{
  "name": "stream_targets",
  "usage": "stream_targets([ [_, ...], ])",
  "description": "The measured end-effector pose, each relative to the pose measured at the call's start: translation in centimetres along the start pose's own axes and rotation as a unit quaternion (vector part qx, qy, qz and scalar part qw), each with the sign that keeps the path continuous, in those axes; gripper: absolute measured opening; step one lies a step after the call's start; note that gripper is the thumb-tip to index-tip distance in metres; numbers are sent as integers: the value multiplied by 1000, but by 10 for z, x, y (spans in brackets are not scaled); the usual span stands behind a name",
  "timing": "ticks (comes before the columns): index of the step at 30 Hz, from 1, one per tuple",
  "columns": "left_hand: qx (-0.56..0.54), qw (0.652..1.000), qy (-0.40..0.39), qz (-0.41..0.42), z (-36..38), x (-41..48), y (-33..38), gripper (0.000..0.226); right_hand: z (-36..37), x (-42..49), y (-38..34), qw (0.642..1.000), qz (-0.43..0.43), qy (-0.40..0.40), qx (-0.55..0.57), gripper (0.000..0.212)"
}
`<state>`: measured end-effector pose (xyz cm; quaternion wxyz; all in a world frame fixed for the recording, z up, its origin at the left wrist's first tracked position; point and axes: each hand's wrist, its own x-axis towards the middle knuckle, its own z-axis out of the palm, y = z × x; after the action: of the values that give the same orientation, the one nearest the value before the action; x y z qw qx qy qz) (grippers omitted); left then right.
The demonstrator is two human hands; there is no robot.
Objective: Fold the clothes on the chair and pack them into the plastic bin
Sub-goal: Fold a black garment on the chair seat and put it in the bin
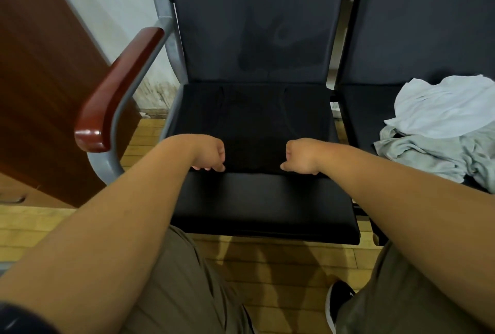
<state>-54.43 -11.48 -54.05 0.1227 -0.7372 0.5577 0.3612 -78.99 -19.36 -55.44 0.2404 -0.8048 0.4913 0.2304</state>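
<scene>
A black garment (251, 124) lies flat on the black seat of the chair (257, 207), its near edge running across the seat. My left hand (209, 154) grips that near edge at the left. At the right end of the same edge, my right hand (301, 156) is closed on the cloth. On the neighbouring seat to the right sits a crumpled pile: a white garment (444, 106) on top of a light grey one (428, 156). No plastic bin is in view.
A red-brown wooden armrest (117, 87) on a grey metal frame stands at the chair's left. A dark wooden cabinet (40, 79) fills the left side. My knees in khaki trousers are close to the seat's front edge, over a wooden floor (281, 266).
</scene>
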Motion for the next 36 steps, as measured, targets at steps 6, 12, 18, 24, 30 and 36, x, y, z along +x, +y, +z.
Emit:
stream_targets([
  [6,-59,996,-70,-22,10,-16,0,22,4,-8,14,995,36,-88,21,45],
  [12,-94,991,-95,-29,7,-35,-5,23,-3,-10,10,990,50,-126,40,41],
  [18,-67,984,69,-152,-16,-39,-45,40,-16,5,-29,996,8,-31,83,31],
  [24,-134,973,46,-184,-16,-35,-82,65,-19,27,-97,986,-73,86,123,32],
  [30,-128,978,36,-163,-16,-21,-96,45,-27,65,-151,977,-106,122,141,26],
  [36,-170,974,39,-143,-17,-8,-117,30,-36,109,-201,974,-110,183,80,21],
])
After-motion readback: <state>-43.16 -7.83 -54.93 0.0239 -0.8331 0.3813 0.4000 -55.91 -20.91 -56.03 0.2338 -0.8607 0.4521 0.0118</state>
